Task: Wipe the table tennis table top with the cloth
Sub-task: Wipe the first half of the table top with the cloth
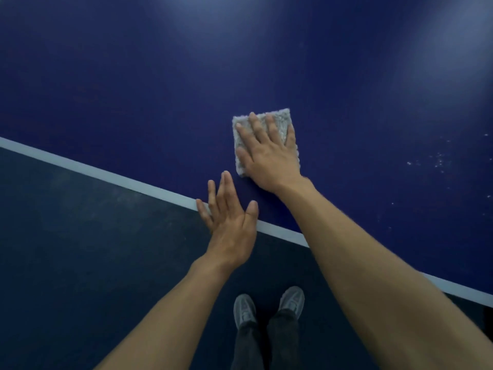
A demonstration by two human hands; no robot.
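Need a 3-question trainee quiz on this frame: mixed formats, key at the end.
1. True or false: the left hand presses the cloth.
2. What do the left hand's fingers lie across? A) the white edge line B) the cloth C) a net
3. Fill in: the white specks on the table top lie to the cloth's ____ (left or right).

Key: 1 false, since the right hand presses it with flat fingers; 2 A; 3 right.
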